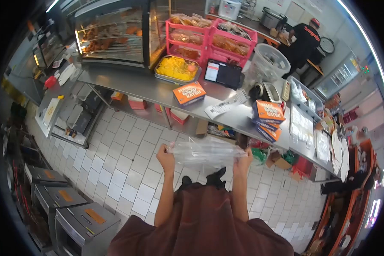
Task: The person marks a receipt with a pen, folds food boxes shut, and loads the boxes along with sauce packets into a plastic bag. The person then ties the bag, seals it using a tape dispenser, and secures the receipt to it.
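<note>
L hand pinching clr plastic, R hand pinching opp. end, orange boxes on bench fwd of both

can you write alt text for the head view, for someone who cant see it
The left hand and right hand hold a clear bag between them over a tiled floor. Ahead, a steel counter carries orange boxes, a tablet, yellow food, pink racks and a glass cabinet. In the background, a person in black faces away.
</note>
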A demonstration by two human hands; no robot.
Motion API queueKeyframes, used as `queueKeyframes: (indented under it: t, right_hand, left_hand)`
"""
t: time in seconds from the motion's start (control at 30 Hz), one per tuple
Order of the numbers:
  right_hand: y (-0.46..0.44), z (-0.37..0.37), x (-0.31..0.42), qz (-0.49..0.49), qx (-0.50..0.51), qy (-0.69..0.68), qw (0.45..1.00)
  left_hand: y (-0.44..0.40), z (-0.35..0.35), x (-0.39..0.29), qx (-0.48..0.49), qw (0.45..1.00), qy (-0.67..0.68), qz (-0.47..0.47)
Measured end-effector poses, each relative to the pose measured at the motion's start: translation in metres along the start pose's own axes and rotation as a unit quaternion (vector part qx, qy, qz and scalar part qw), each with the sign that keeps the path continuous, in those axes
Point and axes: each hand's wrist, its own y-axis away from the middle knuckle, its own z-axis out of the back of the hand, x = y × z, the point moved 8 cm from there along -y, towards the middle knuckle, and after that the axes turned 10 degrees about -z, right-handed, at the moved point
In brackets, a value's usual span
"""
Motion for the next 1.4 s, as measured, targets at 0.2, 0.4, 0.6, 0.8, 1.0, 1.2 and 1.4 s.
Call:
queueKeyframes:
  t: [0.2,0.4,0.6,0.8,1.0,1.2,1.4]
  right_hand:
    - [0.003,-0.014,0.038,-0.049,0.109,0.144,0.982]
    - [0.033,-0.048,0.071,0.259,0.127,0.460,0.840]
    - [0.046,-0.046,0.032,0.244,0.146,0.565,0.774]
    - [0.057,-0.044,0.014,0.225,0.167,0.513,0.811]
    - [0.056,-0.050,-0.001,0.137,0.207,0.619,0.745]
    - [0.061,-0.050,-0.042,0.095,0.209,0.587,0.777]
    - [0.050,-0.050,-0.031,0.188,0.192,0.633,0.726]
  left_hand:
    - [-0.012,-0.030,-0.159,0.113,0.926,-0.122,-0.340]
    - [0.025,-0.110,-0.135,0.264,0.930,0.056,-0.251]
    - [0.029,-0.122,-0.130,0.298,0.920,0.115,-0.225]
    - [0.055,-0.123,-0.158,0.428,0.834,0.145,-0.316]
    - [0.021,-0.085,-0.105,0.246,0.941,0.029,-0.232]
    - [0.032,-0.094,-0.103,0.404,0.876,0.151,-0.216]
    - [0.031,-0.088,-0.094,0.458,0.865,-0.055,-0.198]
